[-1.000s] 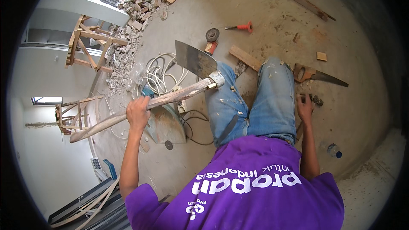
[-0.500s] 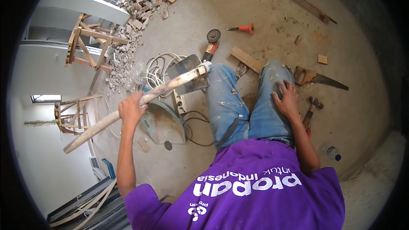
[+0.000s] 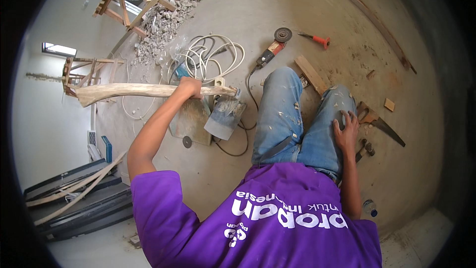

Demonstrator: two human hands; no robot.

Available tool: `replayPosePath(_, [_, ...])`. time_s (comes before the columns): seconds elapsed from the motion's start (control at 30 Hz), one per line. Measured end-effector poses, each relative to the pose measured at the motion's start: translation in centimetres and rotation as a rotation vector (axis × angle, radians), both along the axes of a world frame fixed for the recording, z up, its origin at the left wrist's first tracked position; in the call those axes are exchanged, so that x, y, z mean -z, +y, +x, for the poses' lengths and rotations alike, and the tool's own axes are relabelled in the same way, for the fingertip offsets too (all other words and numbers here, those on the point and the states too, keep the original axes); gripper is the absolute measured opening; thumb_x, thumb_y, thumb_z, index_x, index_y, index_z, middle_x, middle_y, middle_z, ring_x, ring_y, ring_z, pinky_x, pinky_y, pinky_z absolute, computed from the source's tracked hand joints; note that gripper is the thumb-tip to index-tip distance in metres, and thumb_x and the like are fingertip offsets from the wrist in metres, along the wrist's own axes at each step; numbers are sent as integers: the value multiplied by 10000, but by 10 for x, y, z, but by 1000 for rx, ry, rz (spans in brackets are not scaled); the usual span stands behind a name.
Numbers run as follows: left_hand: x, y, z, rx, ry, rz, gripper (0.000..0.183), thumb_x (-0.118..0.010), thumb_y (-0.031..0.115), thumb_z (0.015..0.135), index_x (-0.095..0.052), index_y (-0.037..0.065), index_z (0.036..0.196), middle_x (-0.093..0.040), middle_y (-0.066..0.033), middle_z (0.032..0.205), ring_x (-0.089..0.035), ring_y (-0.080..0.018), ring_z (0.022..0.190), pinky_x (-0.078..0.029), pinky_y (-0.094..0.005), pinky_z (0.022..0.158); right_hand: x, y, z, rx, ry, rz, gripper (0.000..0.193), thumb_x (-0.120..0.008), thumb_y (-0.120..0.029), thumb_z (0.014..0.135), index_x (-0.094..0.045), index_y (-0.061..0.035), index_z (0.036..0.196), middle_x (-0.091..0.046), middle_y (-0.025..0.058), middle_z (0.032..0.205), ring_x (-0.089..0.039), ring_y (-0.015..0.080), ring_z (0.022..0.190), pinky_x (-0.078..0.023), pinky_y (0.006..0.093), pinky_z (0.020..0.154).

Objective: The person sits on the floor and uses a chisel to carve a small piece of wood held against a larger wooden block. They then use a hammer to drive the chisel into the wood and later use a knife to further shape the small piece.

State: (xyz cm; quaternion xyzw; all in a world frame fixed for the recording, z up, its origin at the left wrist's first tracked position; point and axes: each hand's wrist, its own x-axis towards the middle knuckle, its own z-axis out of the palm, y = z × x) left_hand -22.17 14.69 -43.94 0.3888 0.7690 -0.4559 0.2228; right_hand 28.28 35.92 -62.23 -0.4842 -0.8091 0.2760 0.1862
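Observation:
My left hand (image 3: pixel 189 87) is closed round the pale wooden handle of a hoe (image 3: pixel 134 90), close to its head. The handle lies nearly level, its thick end out to the left. From the head hangs a broad, worn metal blade (image 3: pixel 225 119), beside my left leg and over part of a greenish flat scoop-like piece (image 3: pixel 186 121). My right hand (image 3: pixel 347 131) rests on my right thigh, fingers apart and holding nothing. Near that hand lie a handsaw (image 3: pixel 384 126) with a wooden grip and a hammer (image 3: pixel 366 150).
Ahead lie an angle grinder (image 3: pixel 271 53), a red-gripped chisel (image 3: pixel 317 38) and a wooden board (image 3: pixel 311 75). White cable (image 3: pixel 238 52) coils at the left, near a loose disc (image 3: pixel 187 142). Rubble (image 3: pixel 166 22) and wooden trestles (image 3: pixel 89 77) stand farther left. A bottle (image 3: pixel 370 207) lies right.
My left hand has swung the hoe from a slant to nearly level, its blade now lower and more to the left. My view has turned leftward. The right hand stays on my thigh.

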Motion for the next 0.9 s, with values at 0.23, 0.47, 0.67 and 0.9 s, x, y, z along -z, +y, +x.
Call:
replayPosePath(0.23, [38,-34,4,-112,-114,33,488,-704,534,883,-763,51,838,-742,-66,717,-742,-212,660,-582,-359,689,3,3,-3,-10,-45,-2,471,-691,-307,895,-603,-151,1330,-474,196,1441,-433,417,1341,-351,520,1117])
replayPosePath(0.47, [52,-38,32,-112,-145,115,459,-691,489,901,-760,58,1042,-760,-130,1003,-725,-281,977,-539,-401,868,6,5,-4,-24,-80,49,469,-698,-313,893,-608,-152,1324,-492,192,1416,-443,413,1327,-361,506,1109])
replayPosePath(0.67, [73,-45,50,-144,-142,178,455,-683,447,915,-741,50,1128,-737,-153,1149,-684,-312,1119,-502,-429,943,7,5,-5,-43,-71,49,466,-698,-302,893,-608,-138,1320,-499,199,1405,-449,420,1320,-375,505,1099])
replayPosePath(0.9, [92,-71,61,-182,-136,280,555,-701,403,890,-594,5,1261,-722,-182,1140,-685,-348,1094,-508,-460,931,9,4,-4,-40,-44,33,467,-700,-297,892,-603,-142,1322,-486,203,1422,-444,421,1329,-375,509,1104])
